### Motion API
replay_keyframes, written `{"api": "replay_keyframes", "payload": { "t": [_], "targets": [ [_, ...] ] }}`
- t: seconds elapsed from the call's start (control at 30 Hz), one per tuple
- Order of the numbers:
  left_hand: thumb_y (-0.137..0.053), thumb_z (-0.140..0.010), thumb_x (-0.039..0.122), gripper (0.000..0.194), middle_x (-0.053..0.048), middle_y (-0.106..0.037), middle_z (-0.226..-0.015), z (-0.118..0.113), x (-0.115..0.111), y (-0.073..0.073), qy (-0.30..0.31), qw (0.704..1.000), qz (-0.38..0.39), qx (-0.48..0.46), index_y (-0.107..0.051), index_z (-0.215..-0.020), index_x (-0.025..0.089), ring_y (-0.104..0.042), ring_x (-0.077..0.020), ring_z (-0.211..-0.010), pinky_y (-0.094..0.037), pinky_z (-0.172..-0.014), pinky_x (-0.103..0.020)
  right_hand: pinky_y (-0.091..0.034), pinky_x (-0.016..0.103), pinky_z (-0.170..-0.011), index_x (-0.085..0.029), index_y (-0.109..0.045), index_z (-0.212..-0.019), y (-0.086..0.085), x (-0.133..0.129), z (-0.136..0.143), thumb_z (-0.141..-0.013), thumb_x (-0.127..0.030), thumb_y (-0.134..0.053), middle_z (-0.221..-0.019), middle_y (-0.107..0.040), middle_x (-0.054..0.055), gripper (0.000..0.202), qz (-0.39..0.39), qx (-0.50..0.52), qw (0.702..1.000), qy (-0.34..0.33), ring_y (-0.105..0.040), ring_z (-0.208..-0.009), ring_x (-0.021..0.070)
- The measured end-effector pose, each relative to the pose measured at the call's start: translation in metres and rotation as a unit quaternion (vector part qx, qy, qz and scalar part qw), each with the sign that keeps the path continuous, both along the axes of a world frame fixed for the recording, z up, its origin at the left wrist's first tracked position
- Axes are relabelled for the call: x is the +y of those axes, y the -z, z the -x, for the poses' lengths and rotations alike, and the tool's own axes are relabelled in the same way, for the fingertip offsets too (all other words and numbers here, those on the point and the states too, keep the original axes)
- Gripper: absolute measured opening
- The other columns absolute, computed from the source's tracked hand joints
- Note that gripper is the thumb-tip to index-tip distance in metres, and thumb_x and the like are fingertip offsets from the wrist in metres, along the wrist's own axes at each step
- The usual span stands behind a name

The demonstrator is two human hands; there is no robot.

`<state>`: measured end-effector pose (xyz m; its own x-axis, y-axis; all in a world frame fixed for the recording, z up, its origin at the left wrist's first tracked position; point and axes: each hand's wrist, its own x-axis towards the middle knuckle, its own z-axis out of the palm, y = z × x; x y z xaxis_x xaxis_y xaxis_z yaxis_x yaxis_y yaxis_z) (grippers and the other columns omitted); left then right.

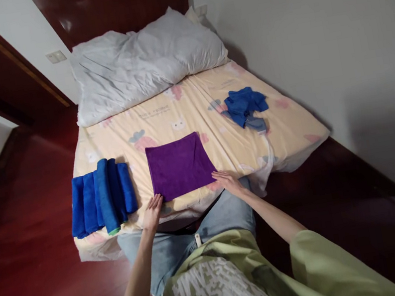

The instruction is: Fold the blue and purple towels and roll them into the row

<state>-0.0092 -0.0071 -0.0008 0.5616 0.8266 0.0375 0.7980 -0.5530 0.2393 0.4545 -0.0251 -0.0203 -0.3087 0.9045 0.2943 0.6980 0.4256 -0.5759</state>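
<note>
A purple cloth, like a small towel, lies spread nearly flat on the bed in front of me. At its near left corner is my left hand, with the fingers stretched out and touching the edge. My right hand touches the near right corner, its fingers extended and slightly apart. Left of the cloth, several rolled blue towels lie side by side, with one more rolled towel resting on top of them. The undersides of both hands are hidden.
A crumpled blue cloth pile with a greyish piece lies at the bed's right. White pillows lie against the dark headboard. The patterned bedsheet hangs over the near edge. A wall runs along the right side.
</note>
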Motion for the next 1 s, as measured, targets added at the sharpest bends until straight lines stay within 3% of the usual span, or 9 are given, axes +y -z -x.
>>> {"api": "replay_keyframes", "payload": {
  "t": [0.1,0.17,0.3,0.5,0.67,0.8,1.0],
  "targets": [
    [-0.039,-0.089,0.008,0.057,-0.014,-0.055,-0.151,0.001,-0.011,0.005,-0.021,0.998,0.016,-0.062,-0.063,-0.141,0.013,-0.049,-0.0240,-0.145,-0.040,-0.124,-0.047,-0.048,0.045,-0.119,-0.020,-0.072,-0.130,0.001,-0.021,0.001,-0.087,-0.001,-0.041,-0.139,-0.067,0.007,0.057,0.008,0.016,1.000,0.002,-0.059,-0.136,0.0201],
    [-0.036,-0.090,0.010,0.055,-0.011,-0.061,-0.146,-0.002,-0.015,0.007,-0.057,0.991,0.021,-0.119,-0.067,-0.135,0.016,-0.052,-0.0225,-0.143,-0.042,-0.122,-0.048,-0.049,0.045,-0.118,-0.022,-0.074,-0.127,0.001,-0.028,0.007,-0.089,-0.004,-0.041,-0.136,-0.069,0.007,0.053,0.011,0.047,0.998,0.042,-0.060,-0.135,0.0201],
    [-0.038,-0.091,0.015,0.046,-0.011,-0.070,-0.133,-0.008,-0.013,0.004,-0.136,0.969,0.038,-0.201,-0.074,-0.119,0.017,-0.061,-0.0223,-0.133,-0.048,-0.117,-0.046,-0.052,0.046,-0.113,-0.022,-0.077,-0.120,-0.003,-0.024,0.017,-0.088,-0.008,-0.047,-0.125,-0.074,0.008,0.046,0.023,0.118,0.985,0.126,-0.066,-0.125,0.0217],
    [-0.047,-0.091,0.029,0.039,-0.011,-0.074,-0.124,-0.008,-0.003,-0.005,-0.226,0.933,0.095,-0.262,-0.074,-0.116,0.016,-0.068,-0.0232,-0.121,-0.052,-0.111,-0.040,-0.054,0.041,-0.104,-0.019,-0.077,-0.106,0.000,-0.010,0.012,-0.084,-0.014,-0.050,-0.111,-0.076,0.009,0.035,0.054,0.168,0.973,0.147,-0.068,-0.110,0.0224],
    [-0.047,-0.094,0.046,0.044,-0.013,-0.077,-0.108,-0.009,0.013,-0.005,-0.303,0.904,0.116,-0.277,-0.070,-0.109,0.013,-0.073,-0.0235,-0.101,-0.058,-0.092,-0.032,-0.058,0.039,-0.090,-0.016,-0.072,-0.104,0.011,0.010,0.013,-0.089,-0.037,-0.056,-0.104,-0.075,0.013,0.031,0.124,0.221,0.939,0.234,-0.071,-0.097,0.0251],
    [-0.043,-0.096,0.045,0.041,-0.013,-0.076,-0.106,-0.015,0.026,-0.007,-0.324,0.906,0.100,-0.252,-0.068,-0.109,0.015,-0.071,-0.0237,-0.100,-0.055,-0.089,-0.031,-0.057,0.037,-0.083,-0.018,-0.069,-0.091,0.014,0.026,0.015,-0.090,-0.053,-0.052,-0.091,-0.074,0.012,0.038,0.138,0.215,0.929,0.269,-0.069,-0.087,0.0255],
    [-0.042,-0.100,0.043,0.040,-0.013,-0.076,-0.107,-0.018,0.035,-0.012,-0.341,0.913,0.098,-0.203,-0.068,-0.114,0.015,-0.071,-0.0253,-0.101,-0.052,-0.087,-0.030,-0.055,0.036,-0.077,-0.021,-0.064,-0.078,0.018,0.035,0.014,-0.088,-0.062,-0.050,-0.076,-0.069,0.008,0.044,0.145,0.181,0.922,0.311,-0.064,-0.074,0.0234]
  ]
}}
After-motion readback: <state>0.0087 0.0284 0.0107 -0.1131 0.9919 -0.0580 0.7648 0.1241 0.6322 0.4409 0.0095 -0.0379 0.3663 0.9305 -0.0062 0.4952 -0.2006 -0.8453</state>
